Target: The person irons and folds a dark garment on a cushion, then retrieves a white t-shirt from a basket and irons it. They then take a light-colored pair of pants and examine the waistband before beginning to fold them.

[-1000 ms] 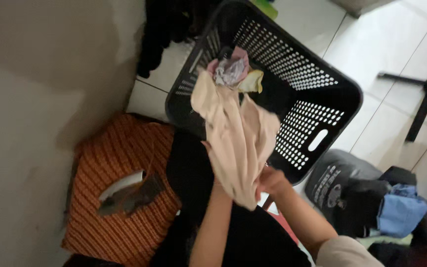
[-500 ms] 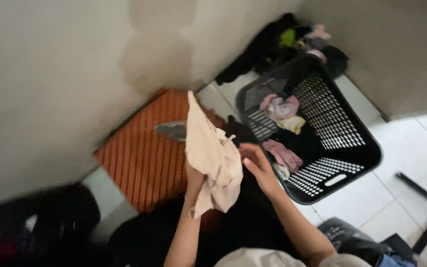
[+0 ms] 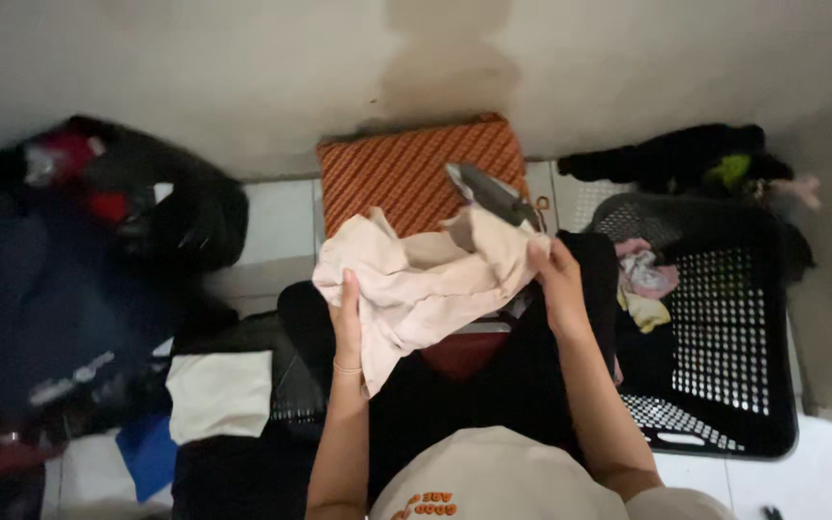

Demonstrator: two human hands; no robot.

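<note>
Head view, one entry. Item: pale pink cloth (image 3: 426, 289), crumpled, held up between two hands above the lap. Left hand (image 3: 346, 323) closed on its lower left edge, thumb on top; right hand (image 3: 560, 284) pinching the upper right corner.

Change noted: half a second ago the cloth hung bunched in a narrow drape between hands close together; now the hands are farther apart and the cloth lies spread sideways, more of its surface showing. Judged: it is being opened out flat, not yet smooth.

Around the grip: orange striped cushion (image 3: 406, 169) just beyond the cloth, against the wall, a dark grey thing (image 3: 488, 193) lying on it. Black laundry basket (image 3: 724, 385) to the right of the right hand, pink and yellow garments (image 3: 645, 284) inside. White folded cloth (image 3: 219, 395) left of the left forearm. Dark heaps of clothing (image 3: 146, 207) further left, blurred.
</note>
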